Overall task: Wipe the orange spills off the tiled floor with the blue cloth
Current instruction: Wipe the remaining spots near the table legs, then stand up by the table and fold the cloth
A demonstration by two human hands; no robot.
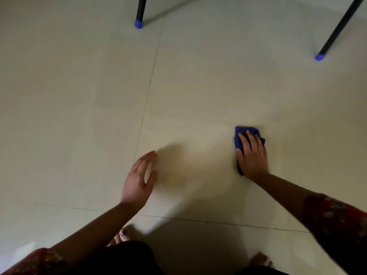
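Pale tiled floor (pixel 198 86) filling view, dim light, grout lines crossing. On it, right hand (pixel 252 155) pressing flat on blue cloth (pixel 241 133), fingers spread over top, likely spreading pressure for wiping stroke. Cloth lying right of centre, bunched into small dark-blue wad, mostly hiding under palm. Nearby, left hand (pixel 139 179) hanging loose, fingers straight, holding nothing, probably balancing crouch; whether touching floor, cannot tell. Faint orange smear (pixel 173 178) showing just beside left fingers, well apart from cloth, seemingly awaiting wipe. Blue-capped black legs (pixel 141 8) standing at far side.
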